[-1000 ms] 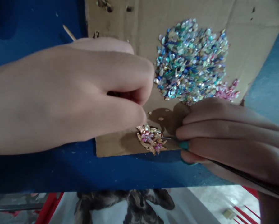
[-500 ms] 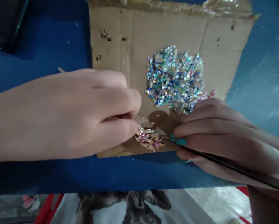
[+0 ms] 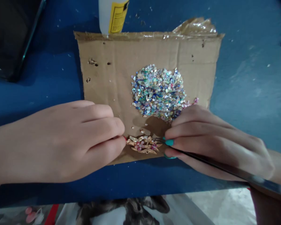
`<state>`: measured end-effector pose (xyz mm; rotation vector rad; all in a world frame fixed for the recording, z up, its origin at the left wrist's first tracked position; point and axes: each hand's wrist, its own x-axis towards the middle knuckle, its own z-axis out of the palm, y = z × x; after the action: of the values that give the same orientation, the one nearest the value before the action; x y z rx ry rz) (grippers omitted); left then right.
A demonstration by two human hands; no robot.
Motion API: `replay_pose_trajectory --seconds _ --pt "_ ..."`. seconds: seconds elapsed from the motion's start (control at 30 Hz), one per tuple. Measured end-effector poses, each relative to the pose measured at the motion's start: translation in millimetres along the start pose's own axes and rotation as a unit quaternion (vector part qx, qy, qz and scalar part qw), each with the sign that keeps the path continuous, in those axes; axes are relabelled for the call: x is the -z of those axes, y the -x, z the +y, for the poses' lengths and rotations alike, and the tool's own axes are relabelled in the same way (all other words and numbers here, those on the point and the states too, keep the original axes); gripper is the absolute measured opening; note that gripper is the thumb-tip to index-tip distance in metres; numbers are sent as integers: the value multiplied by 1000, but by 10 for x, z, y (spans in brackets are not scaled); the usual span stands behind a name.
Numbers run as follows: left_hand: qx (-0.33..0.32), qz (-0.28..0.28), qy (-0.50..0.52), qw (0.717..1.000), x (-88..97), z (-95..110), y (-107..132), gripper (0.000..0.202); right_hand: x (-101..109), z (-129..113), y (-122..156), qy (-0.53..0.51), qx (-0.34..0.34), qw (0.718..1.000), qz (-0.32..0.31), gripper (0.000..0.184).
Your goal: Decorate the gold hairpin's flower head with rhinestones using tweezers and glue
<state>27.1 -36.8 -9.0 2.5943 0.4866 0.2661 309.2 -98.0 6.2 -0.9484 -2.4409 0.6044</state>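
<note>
A gold flower-shaped brooch (image 3: 146, 145) with pink petals lies near the lower edge of a cardboard sheet (image 3: 98, 90). Its stem end is pinched between the fingertips of my left hand (image 3: 91, 140), which comes in from the left. My right hand (image 3: 201, 137) is closed on dark tweezers (image 3: 201, 159), their tips touching the brooch's upper right side. Just above the brooch, a few small pale chips (image 3: 142, 131) lie loose. Beyond my right fingers sits a heap of shiny blue, green and white shell chips (image 3: 158, 90).
A bottle with a yellow label (image 3: 118, 17) stands at the cardboard's far edge. At upper left rests a dark, flat object (image 3: 11, 34). Pink chips (image 3: 191, 102) lie right of the heap. The blue table (image 3: 246, 93) ends at the front, above my lap.
The view has shifted, bringing the bottle into sight. My left hand now shows the brooch's stem end at its fingertips. The tweezer tips have moved onto the brooch's upper part.
</note>
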Motion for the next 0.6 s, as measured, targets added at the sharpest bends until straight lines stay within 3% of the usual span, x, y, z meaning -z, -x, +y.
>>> replay_pose_trajectory --seconds 0.07,0.13,0.33,0.47,0.53,0.6 --pt "-78 -5 -25 997 17 10 -31 46 -5 25 6 -5 15 1000 2 13" --pt "-103 -1 -45 994 23 12 -44 48 -2 45 15 -7 29 1000 -8 12" --pt "-98 1 -28 995 11 7 -25 47 23 27 29 -17 10 999 -36 15" --pt "-93 6 -11 996 8 4 -30 45 -61 54 52 -28 39 998 30 4" --pt "-84 10 12 996 1 -4 -34 44 -103 75 62 -27 49 997 56 8" --pt "-34 20 59 997 -13 -11 -18 41 -121 84 63 -26 50 997 51 11"
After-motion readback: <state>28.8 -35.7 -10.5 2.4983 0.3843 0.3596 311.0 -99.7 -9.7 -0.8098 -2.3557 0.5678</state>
